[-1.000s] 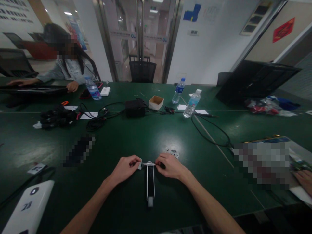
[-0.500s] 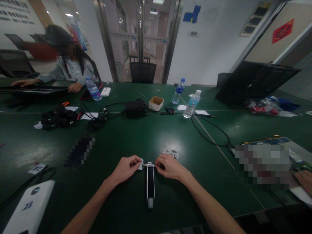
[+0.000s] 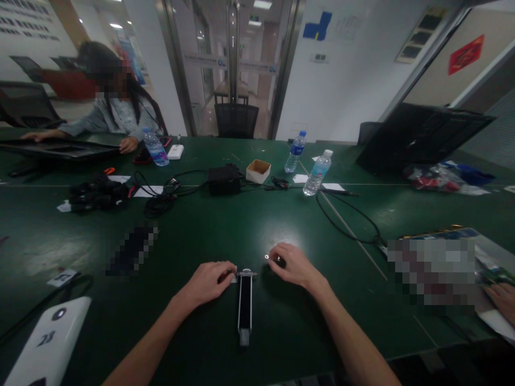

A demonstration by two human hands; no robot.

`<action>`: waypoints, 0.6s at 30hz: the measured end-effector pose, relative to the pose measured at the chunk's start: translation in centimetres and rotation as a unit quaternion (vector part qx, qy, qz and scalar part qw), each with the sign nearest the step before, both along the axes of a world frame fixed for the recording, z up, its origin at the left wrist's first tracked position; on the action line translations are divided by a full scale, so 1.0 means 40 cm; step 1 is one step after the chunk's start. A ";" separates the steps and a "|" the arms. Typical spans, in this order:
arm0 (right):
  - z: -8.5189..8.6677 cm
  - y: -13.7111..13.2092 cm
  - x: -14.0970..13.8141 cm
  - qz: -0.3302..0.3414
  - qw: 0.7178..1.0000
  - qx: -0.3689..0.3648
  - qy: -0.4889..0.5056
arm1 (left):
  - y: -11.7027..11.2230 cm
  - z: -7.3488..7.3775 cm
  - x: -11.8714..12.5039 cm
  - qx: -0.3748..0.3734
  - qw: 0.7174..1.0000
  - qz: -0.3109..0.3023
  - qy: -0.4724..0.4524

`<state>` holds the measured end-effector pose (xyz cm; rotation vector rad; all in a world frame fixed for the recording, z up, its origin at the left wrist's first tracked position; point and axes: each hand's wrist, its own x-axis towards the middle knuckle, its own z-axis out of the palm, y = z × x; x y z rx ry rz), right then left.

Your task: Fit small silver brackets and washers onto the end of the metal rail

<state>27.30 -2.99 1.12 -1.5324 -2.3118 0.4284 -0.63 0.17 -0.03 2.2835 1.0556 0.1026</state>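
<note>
My left hand (image 3: pixel 212 281) pinches a small silvery metal plate (image 3: pixel 235 276) at the left end of a crossbar (image 3: pixel 250 274). The crossbar tops a long narrow metal part (image 3: pixel 244 305) with a black middle and a grey block at its near end, lying on the green table. My right hand (image 3: pixel 293 264) is apart from this part, to its upper right, with thumb and fingers curled together low over the table. A small bright metal ring (image 3: pixel 266 257) shows beside its fingertips. What the right fingers hold, if anything, is hidden, as are the loose parts beneath that hand.
Left lie a blurred phone-like object (image 3: pixel 132 249) and a white device marked 28 (image 3: pixel 48 340). Beyond are cables (image 3: pixel 159 203), a black box (image 3: pixel 224 179), an open carton (image 3: pixel 258 171) and water bottles (image 3: pixel 317 172). A person (image 3: pixel 116 107) sits back left; another hand (image 3: pixel 501 300) shows right.
My right hand has let go of the crossbar's right end and moved up and right, over the small loose metal parts. My left hand stays at the left end; the long part has shifted slightly left.
</note>
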 end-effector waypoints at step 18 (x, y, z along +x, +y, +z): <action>0.013 0.005 0.105 -0.122 0.986 -0.107 -0.038 | -0.003 -0.012 0.009 0.020 0.999 -0.013 0.027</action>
